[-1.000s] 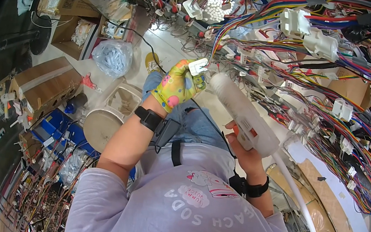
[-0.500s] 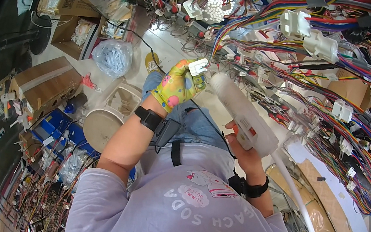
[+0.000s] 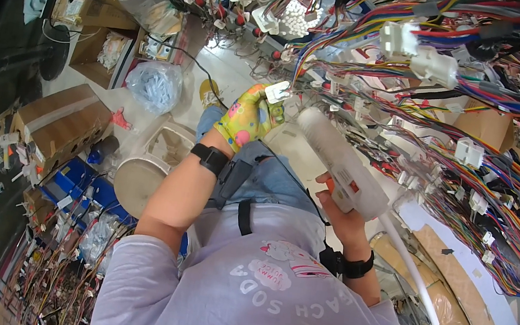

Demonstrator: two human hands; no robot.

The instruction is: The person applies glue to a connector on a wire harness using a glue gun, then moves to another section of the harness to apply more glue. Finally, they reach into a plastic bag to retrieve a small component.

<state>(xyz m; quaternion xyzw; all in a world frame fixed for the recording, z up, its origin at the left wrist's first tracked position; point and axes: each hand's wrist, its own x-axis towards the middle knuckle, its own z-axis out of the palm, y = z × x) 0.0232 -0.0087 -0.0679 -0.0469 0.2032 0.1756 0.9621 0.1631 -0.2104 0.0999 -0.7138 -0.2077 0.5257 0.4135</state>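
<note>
My left hand (image 3: 247,117), in a yellow-green patterned glove, pinches a white plastic connector (image 3: 277,92). Coloured wires (image 3: 302,62) run from that connector up into the bundles above. My bare right hand (image 3: 345,218) is wrapped round the grip of a bulky, whitish translucent glue gun (image 3: 343,161). A long white stick (image 3: 411,270) juts from the gun's rear end, slanting down to the right. The gun's blunt front end points up and left, a short way right of the connector and apart from it. Its nozzle tip cannot be made out.
Hanging wire harnesses (image 3: 478,120) with white connectors fill the top and right. A bundle of white rods (image 3: 300,18) sits among them. On the left are a beige stool (image 3: 137,185), cardboard boxes (image 3: 57,117) and a bag (image 3: 154,86). A dark cable (image 3: 188,56) crosses the floor.
The view has shifted slightly, moving the harnesses a little left in the picture. Both hands keep their holds, and the glue gun's front end sits slightly lower.
</note>
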